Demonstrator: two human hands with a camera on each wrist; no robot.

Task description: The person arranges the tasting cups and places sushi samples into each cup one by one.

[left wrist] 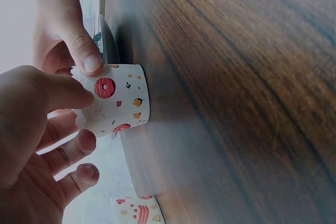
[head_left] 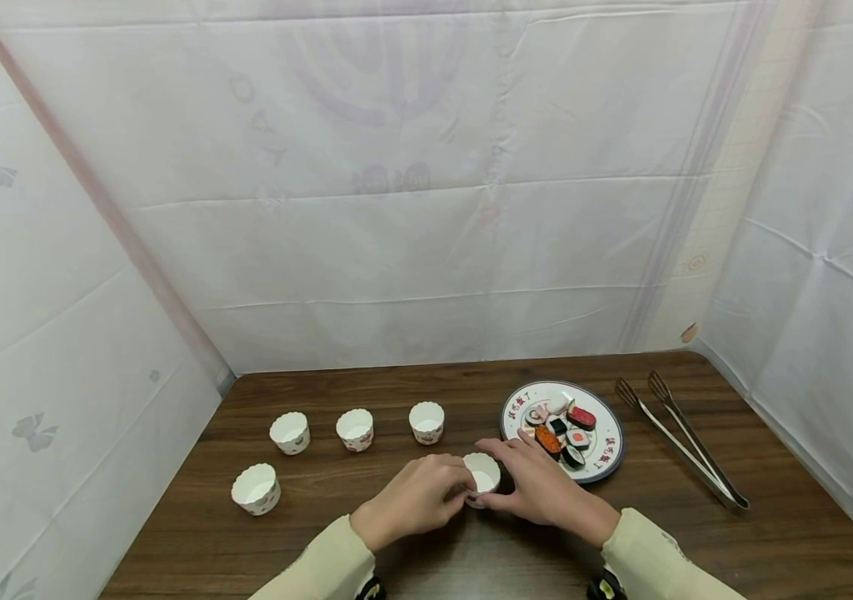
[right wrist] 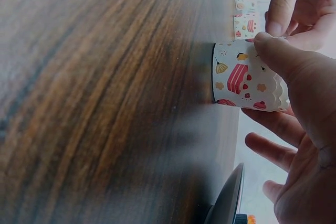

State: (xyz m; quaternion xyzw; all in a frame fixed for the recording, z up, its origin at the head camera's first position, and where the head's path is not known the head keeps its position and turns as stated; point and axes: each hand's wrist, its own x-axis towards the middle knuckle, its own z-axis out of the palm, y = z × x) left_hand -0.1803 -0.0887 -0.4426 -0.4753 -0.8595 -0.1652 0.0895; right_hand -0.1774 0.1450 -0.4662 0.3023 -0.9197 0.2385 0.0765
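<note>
A white paper cup (head_left: 483,472) with a scalloped rim and printed pastries stands on the table between both hands. On its left side, the left hand (head_left: 421,497) pinches the rim between thumb and fingers. From the right, the right hand (head_left: 539,487) curls its thumb and index finger round the cup. In the left wrist view the cup (left wrist: 119,98) shows a red doughnut print, with the left hand (left wrist: 37,129) at its rim. A red cake print shows on the cup (right wrist: 244,77) in the right wrist view, beside the right hand (right wrist: 310,108).
Several similar cups stand to the left, among them one at the far left (head_left: 256,489) and one behind the hands (head_left: 426,422). A plate (head_left: 610,417) of sushi pieces sits just beyond the right hand. Metal tongs (head_left: 685,442) lie right of it. White cloth (head_left: 426,250) hangs behind the table.
</note>
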